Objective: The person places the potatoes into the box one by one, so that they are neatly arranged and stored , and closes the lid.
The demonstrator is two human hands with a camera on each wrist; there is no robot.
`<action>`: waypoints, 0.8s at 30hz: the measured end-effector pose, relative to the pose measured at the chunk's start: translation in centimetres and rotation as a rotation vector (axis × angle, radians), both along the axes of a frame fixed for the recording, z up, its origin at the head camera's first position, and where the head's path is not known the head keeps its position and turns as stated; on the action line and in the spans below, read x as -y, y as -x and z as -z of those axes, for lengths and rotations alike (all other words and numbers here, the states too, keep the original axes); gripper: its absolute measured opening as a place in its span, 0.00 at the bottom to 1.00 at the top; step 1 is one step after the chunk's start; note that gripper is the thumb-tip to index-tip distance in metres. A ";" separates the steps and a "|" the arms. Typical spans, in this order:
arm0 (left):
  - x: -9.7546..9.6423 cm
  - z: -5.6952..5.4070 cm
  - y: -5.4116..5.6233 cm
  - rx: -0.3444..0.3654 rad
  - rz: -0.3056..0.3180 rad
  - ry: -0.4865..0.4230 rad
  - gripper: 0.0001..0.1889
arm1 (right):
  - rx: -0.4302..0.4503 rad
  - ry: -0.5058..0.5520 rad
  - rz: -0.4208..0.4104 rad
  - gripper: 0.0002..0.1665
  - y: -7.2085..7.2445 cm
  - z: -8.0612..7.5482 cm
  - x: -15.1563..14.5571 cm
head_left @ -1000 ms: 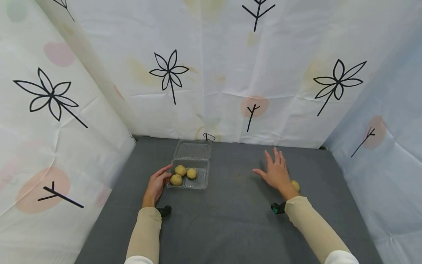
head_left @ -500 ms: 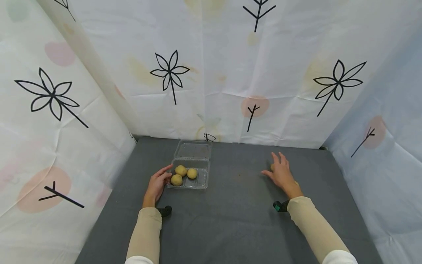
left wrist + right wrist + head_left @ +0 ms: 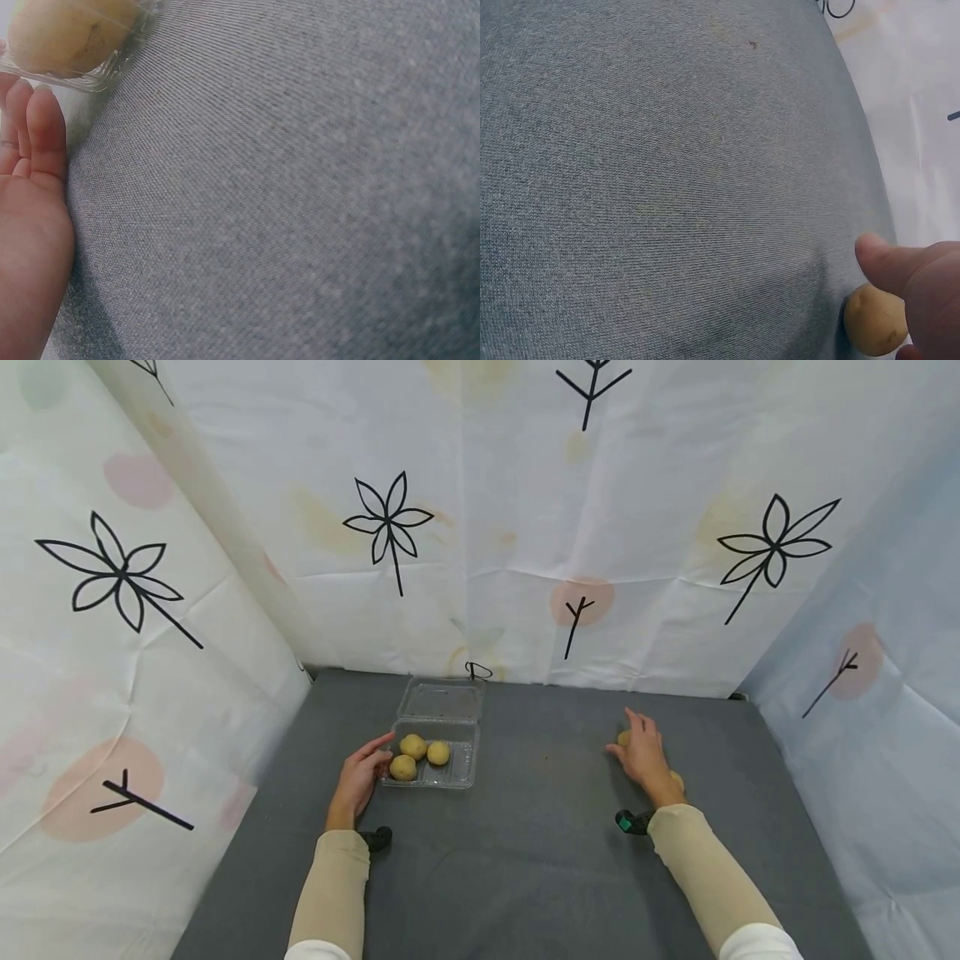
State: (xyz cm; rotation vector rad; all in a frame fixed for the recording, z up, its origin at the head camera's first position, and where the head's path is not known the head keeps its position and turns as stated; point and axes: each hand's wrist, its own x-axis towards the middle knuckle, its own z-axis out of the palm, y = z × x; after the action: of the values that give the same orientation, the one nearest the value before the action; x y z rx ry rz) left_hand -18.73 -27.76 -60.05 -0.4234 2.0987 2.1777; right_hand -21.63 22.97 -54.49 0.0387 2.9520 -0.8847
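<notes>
In the head view, my left hand (image 3: 357, 783) rests against the left side of a clear hinged plastic container (image 3: 459, 777), index finger extended along its edge. Three potatoes (image 3: 412, 747) lie inside. The left wrist view shows the fingers (image 3: 46, 135) just by the container wall (image 3: 90, 81), one potato (image 3: 67, 34) showing through. Over at the right, my right hand (image 3: 643, 758) spreads thumb and fingers around a potato (image 3: 624, 738) on the table. The right wrist view has the straight thumb above this potato (image 3: 874, 319); most fingers are out of sight.
Another potato (image 3: 677, 779) peeks out beside my right wrist, mostly hidden by it. The container's lid (image 3: 441, 700) stands open toward the back. Patterned white cloth (image 3: 510, 527) walls the grey table (image 3: 525, 860) at back and sides.
My right hand has moved slightly right and lowered over the far potato, its thumb and fingers drawing closer together. The left hand and container have stayed put.
</notes>
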 end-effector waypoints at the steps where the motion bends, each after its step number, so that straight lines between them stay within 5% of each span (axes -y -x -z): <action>1: 0.0 0.0 0.0 -0.001 -0.001 0.000 0.22 | 0.006 0.000 0.002 0.48 0.0 0.0 0.0; 24: 0.1 0.2 0.2 0.002 0.007 0.003 0.23 | -0.003 -0.020 0.105 0.30 0.0 1.8 0.5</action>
State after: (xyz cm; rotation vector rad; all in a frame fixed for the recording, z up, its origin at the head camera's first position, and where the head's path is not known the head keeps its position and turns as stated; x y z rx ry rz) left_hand -18.92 -27.87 -60.25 -0.4172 2.0997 2.1693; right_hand -21.61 22.51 -56.25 0.1949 2.9859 -0.8675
